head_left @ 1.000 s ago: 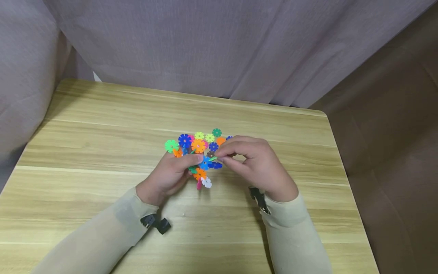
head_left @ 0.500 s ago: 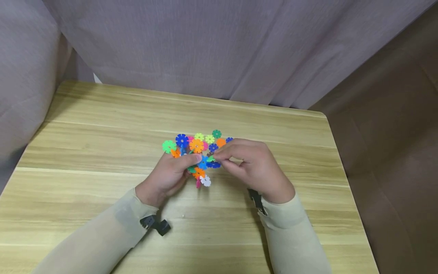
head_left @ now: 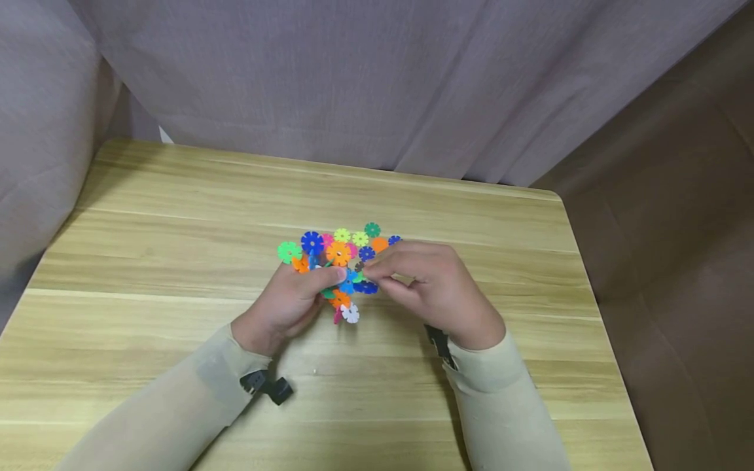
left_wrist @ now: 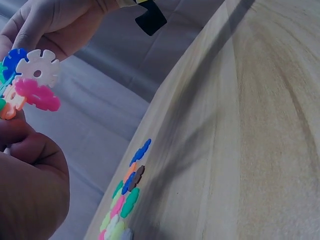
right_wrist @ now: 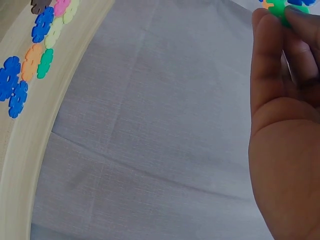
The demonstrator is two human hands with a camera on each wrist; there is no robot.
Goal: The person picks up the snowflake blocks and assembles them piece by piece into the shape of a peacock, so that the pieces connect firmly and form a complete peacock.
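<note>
Fingers of both hands curl round a small cluster of joined plastic discs (head_left: 344, 291), held just above the wooden table (head_left: 177, 216). On the left hand (head_left: 288, 304), thumb and fingers clamp the cluster's near-left part, the thumb tip lying across its top. On the right hand (head_left: 436, 284), thumb and forefinger pinch a light green disc (head_left: 357, 276) at the cluster's right edge; the right wrist view shows that green piece (right_wrist: 284, 12) squeezed between the fingertips.

Each disc is flat, round and notched at the rim like a snowflake, of smooth, bright plastic. In the cluster, a white disc (left_wrist: 39, 69) and a pink one (left_wrist: 39, 96) stick out at the near end, with orange and blue ones slotted in behind them.

Just beyond the cluster, a loose heap of discs (head_left: 338, 245) lies flat on the table: green, blue, orange, yellow, pink and brown.

Pale yellowish wood grain runs across the table, whose corners are rounded. A grey-mauve curtain (head_left: 377, 78) of soft woven cloth hangs in folds behind the table's far edge.
</note>
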